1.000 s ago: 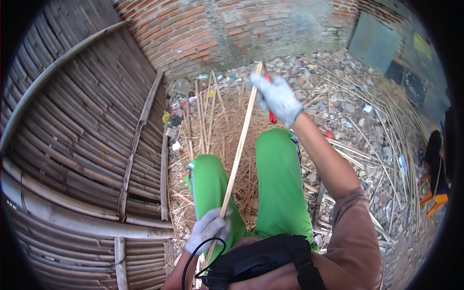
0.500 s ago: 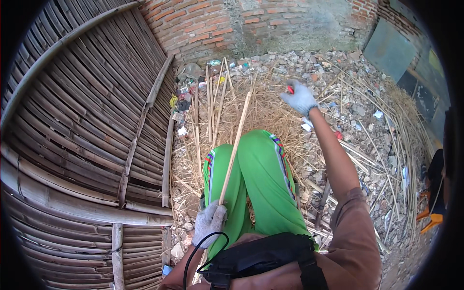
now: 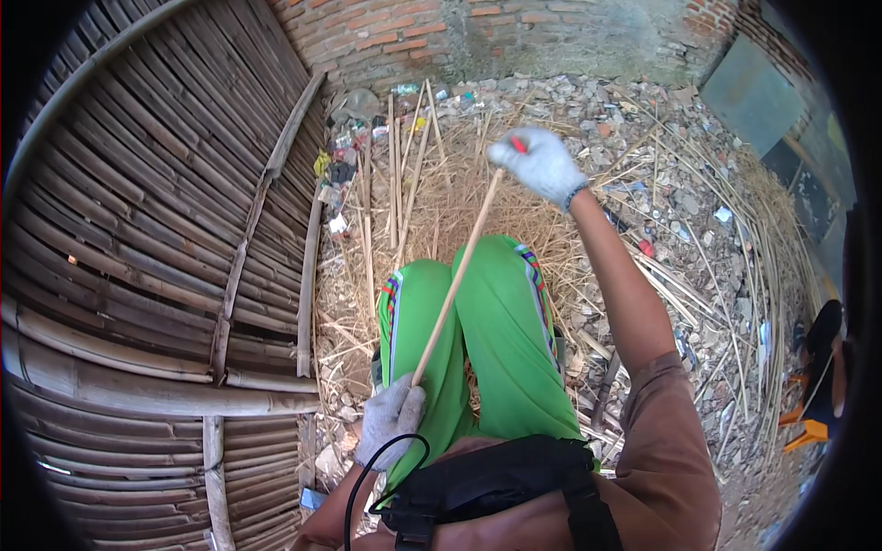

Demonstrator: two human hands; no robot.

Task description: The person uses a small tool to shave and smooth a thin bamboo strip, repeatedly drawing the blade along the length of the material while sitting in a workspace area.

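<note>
A long, pale bamboo strip (image 3: 457, 283) slants up over my green-trousered knees. My left hand (image 3: 388, 422), in a grey-white knit glove, is closed around its lower end beside my left thigh. At the strip's far upper end is my right hand (image 3: 542, 169), gloved as well, its fingers curled. A small red handle (image 3: 518, 144) shows in that grip; the rest of the tool is hidden, so its kind cannot be made out. Whether the right fingers touch the strip's tip is unclear.
A bamboo-slat wall (image 3: 156, 230) rises close on the left, a brick wall (image 3: 551, 37) at the back. Several bamboo strips (image 3: 392, 174) lie among straw-like shavings (image 3: 450, 216) and rubble. Long thin strips (image 3: 744, 275) are heaped at right, near a seated person (image 3: 820, 358).
My right hand has moved left and slightly up, bringing the red handle to the strip's far end. The strip leans a little more to the right; the left hand keeps its hold.
</note>
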